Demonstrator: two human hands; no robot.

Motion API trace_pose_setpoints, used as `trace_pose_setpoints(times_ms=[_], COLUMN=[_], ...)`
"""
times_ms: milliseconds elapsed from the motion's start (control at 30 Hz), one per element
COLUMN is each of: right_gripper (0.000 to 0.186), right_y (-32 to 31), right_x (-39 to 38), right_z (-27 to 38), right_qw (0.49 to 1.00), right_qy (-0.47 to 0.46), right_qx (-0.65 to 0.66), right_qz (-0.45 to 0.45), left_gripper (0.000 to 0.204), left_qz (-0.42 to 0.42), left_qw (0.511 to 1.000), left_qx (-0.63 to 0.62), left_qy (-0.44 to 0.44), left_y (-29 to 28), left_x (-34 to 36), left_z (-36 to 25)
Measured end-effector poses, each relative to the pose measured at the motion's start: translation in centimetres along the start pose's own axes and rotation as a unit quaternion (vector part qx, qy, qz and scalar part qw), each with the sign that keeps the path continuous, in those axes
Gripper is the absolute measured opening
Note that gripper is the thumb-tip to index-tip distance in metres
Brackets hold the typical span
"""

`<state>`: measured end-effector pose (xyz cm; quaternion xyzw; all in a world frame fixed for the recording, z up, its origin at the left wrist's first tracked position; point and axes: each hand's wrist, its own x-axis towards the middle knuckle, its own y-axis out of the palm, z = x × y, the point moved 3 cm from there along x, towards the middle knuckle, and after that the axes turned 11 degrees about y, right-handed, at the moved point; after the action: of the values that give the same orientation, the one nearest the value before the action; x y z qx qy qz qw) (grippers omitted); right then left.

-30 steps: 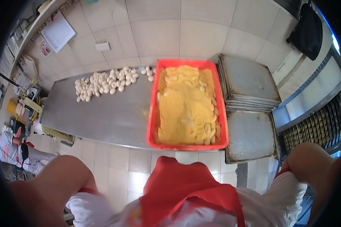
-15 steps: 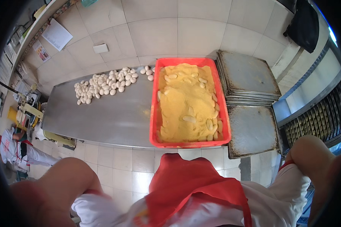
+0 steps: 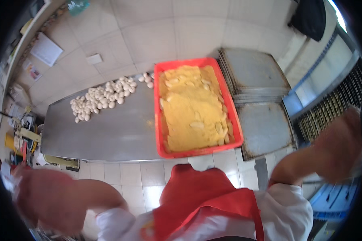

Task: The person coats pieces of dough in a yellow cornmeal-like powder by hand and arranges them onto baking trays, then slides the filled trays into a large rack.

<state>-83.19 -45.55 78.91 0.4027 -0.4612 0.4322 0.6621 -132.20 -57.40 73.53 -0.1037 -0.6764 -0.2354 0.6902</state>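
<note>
My left hand is a smeared shape at the lower left rim, close to the camera; its fingers cannot be made out. At the right rim, my right hand is blurred too, in front of a rack of filled trays. Both arms are bent and held out to the sides, away from the table. Straight ahead, a red plastic crate holds yellow crumbs or powder with several pale oval pieces partly sunk in it. Neither hand touches the crate.
Many pale dough balls lie at the back of the steel table. Right of the crate sit stacked metal trays and a nearer tray. A tray rack stands far right. A co-worker partly shows at the left rim.
Both forearms have swung outward from beside the camera, toward the left and right rims. The view has tilted and shifted a little. My left arm now covers most of the co-worker.
</note>
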Motion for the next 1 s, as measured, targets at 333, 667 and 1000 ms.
trace_pose_setpoints(times_ms=[333, 667, 1000], right_gripper=[0.069, 0.099, 0.096], right_y=[10.6, 22.4, 31.2], right_x=[-32.5, -36.0, -36.0], right_z=[-18.7, -36.7, -51.1], right_qw=[0.765, 0.654, 0.575], right_qy=[0.427, 0.230, 0.606], right_qx=[-0.227, -0.306, -0.121], right_qz=[0.425, 0.653, 0.536], left_gripper=[0.078, 0.137, 0.099], left_qz=[0.542, 0.668, 0.543], left_qw=[0.725, 0.718, 0.482], left_qx=[-0.288, 0.117, -0.184], left_qy=[-0.314, 0.155, -0.662], left_y=[17.8, 34.0, 42.8], left_x=[-32.2, -46.0, -46.7], left_z=[-3.0, 11.1, 19.1])
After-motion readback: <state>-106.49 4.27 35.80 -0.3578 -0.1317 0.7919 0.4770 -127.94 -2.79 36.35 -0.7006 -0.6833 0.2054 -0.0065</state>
